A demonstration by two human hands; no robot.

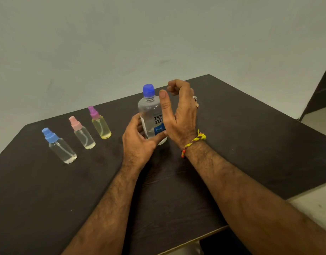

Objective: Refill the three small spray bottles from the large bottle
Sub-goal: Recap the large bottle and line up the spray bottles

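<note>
The large bottle point(151, 115) stands upright near the centre of the frame on the dark worktop point(241, 144), its blue cap point(148, 90) screwed on and a white and blue label facing the camera. It is clear, and how far it is filled cannot be told.

The left hand point(138, 142) grips the lower part of the large bottle from the left side, its fingers point(135, 120) curled round the far side and the thumb pressed across the front just under the label. The right hand point(180, 115) is raised just right of the bottle, level with its neck. Its thumb points straight up in front of the bottle's shoulder, while the other fingers are curled loosely over at the top, holding nothing. Whether the thumb touches the bottle cannot be told. A ring point(194, 98) shows on one finger, and a yellow and red thread band point(192, 143) circles the right wrist.

Three small spray bottles stand in a slanting row in the left half of the frame, well apart from the hands. The one with the blue top point(59, 146) is lowest and furthest left, the one with the pink top point(82, 133) sits in the middle, and the one with the purple top point(100, 122) is nearest the large bottle. All three have their tops on. The purple-topped one looks yellowish; each shows only a little liquid at the bottom.
</note>
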